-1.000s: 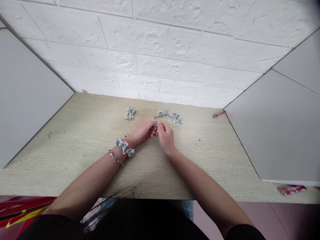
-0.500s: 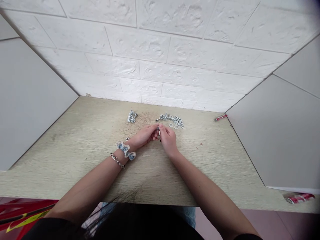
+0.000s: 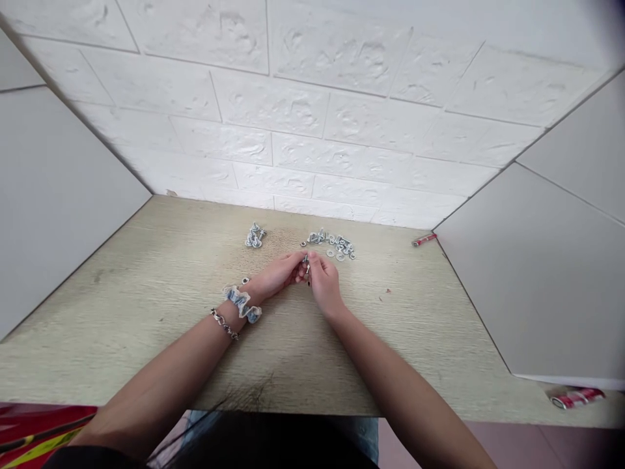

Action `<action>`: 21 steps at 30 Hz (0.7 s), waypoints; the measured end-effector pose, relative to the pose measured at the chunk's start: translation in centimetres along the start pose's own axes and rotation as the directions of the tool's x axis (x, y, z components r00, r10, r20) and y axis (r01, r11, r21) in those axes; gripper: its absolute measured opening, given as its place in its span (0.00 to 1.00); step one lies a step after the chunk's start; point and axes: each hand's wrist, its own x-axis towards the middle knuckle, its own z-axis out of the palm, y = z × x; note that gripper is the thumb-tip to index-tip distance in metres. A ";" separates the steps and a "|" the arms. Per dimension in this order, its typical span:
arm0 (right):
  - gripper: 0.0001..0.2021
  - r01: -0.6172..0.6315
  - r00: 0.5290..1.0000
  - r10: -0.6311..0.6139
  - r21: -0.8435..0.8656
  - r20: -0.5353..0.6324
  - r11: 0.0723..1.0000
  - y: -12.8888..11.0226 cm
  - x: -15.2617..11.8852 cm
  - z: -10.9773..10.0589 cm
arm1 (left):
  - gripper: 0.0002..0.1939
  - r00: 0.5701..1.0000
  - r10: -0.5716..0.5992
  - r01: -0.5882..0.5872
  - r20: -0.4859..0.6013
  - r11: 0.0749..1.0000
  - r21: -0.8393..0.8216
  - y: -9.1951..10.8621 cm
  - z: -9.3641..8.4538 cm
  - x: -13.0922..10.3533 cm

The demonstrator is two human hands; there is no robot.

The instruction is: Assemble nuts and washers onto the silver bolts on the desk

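- The back wall [image 3: 297, 111] is white with bumpy bricks.
- Smooth, pale grey panels stand at the left [image 3: 58, 195] and right [image 3: 547, 260] ends.
- The bench [image 3: 185, 260] looks like light, streaky wood.
- Below it, the floor [image 3: 517, 449] is pink, with a thin line.
- The light is soft and pale.

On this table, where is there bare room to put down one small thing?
Bare: the table right of the right hand, up to the red can; also left of the bolt cluster, toward the left panel. Crowded: beyond the hands, around the washers and bolts.
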 end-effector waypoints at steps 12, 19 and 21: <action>0.06 0.034 0.997 -0.033 0.017 -0.066 0.999 -0.1 -0.2 0.1 | 0.17 1.000 0.006 -0.006 -0.013 1.000 -0.018 0.2 0.2 -0.2; 0.18 0.024 1.000 -0.025 -0.106 -0.011 0.994 0.2 -0.1 0.1 | 0.15 1.000 -0.002 0.002 -0.016 1.000 -0.024 0.2 0.2 -0.2; 0.12 0.021 1.000 -0.021 -0.058 -0.013 0.998 0.4 0.0 0.0 | 0.15 1.000 -0.001 0.000 -0.015 1.000 -0.027 0.2 0.1 -0.2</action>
